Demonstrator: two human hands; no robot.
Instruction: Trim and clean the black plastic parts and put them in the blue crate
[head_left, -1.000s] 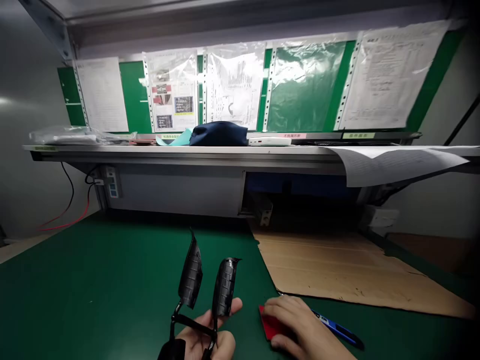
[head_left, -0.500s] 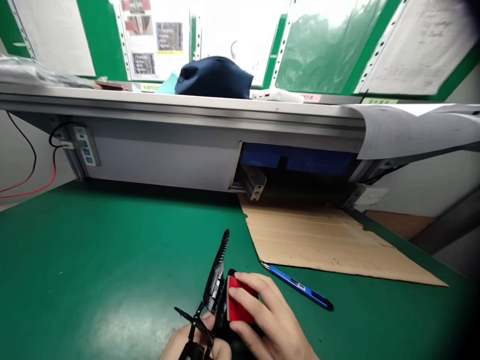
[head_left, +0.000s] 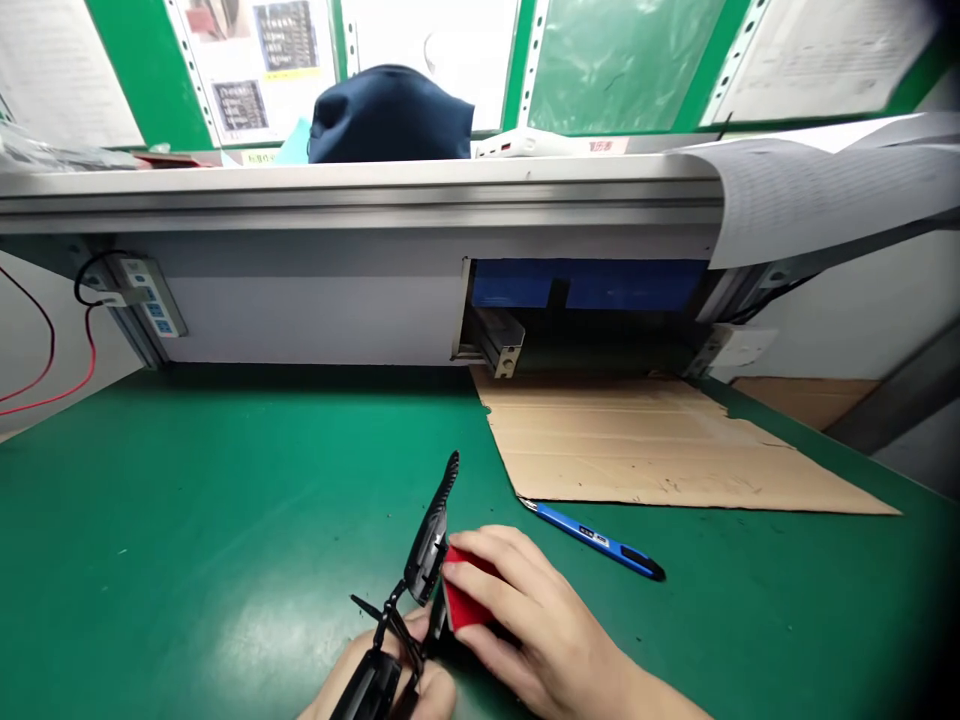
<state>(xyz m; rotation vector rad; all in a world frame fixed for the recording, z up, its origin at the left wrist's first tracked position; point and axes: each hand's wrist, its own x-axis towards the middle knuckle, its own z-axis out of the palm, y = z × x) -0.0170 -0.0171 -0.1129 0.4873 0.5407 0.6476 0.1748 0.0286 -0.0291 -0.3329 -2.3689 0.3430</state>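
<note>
My left hand [head_left: 360,665] grips a black plastic piece with thin jointed arms [head_left: 390,625] at the bottom centre. One long black section with a ribbed tip [head_left: 431,535] points up and away from it. My right hand [head_left: 529,610] is closed around a small red block or pad [head_left: 465,592], thumb below and fingers over the top. The pad's left edge lies against or very close to the black piece; contact cannot be made out for certain. My left fingers are partly hidden behind the black arms.
A blue pen [head_left: 596,540] lies to the right of my right hand, its tip by a flat cardboard sheet [head_left: 630,450]. Behind the green tabletop [head_left: 225,500] runs a shelf [head_left: 360,195] bearing a dark blue cloth item [head_left: 390,118]. A power strip [head_left: 156,298] hangs at left.
The view has shifted slightly, with the shelf higher in the picture. My right hand and the red pad have come a little closer to the black piece's long section.
</note>
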